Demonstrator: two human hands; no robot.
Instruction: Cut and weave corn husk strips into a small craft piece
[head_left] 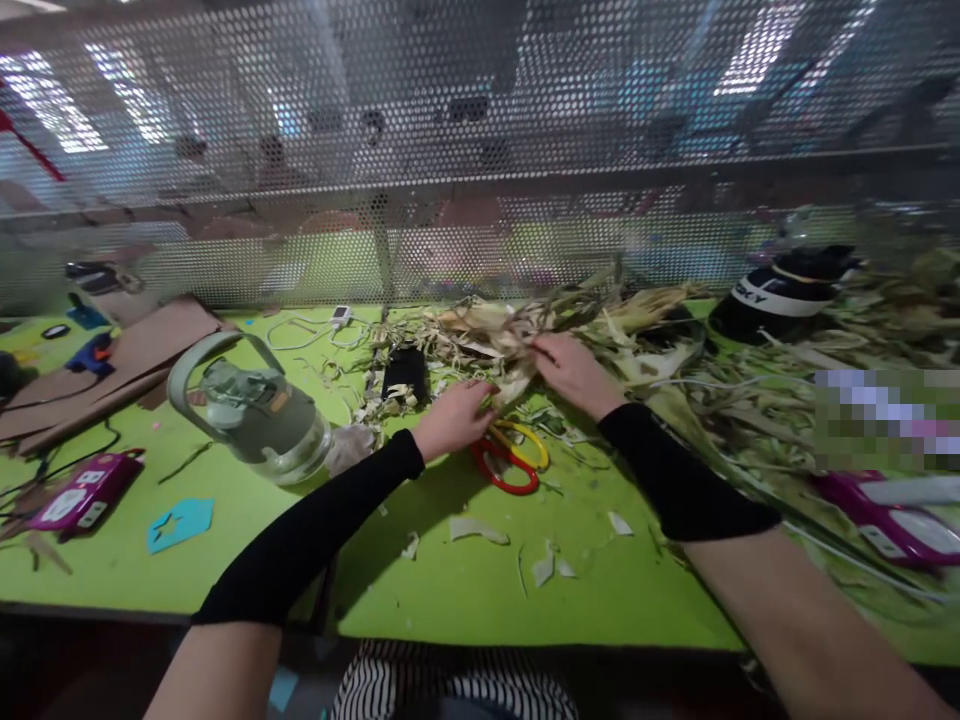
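Observation:
A heap of dry, pale corn husks lies at the back middle of the green table. My right hand is closed on husk at the front of the heap. Just left of it, my left hand has its fingers bent together near a pale husk piece; whether they grip it is unclear. Scissors with red and yellow handles lie beside my left fingertips, their blades hidden. Behind my left hand a black phone-like object is partly covered with scraps.
A green-lidded bottle stands left, near a magenta power strip and brown paper. A black bottle, more husks and another magenta strip are right. A perforated metal screen rises behind.

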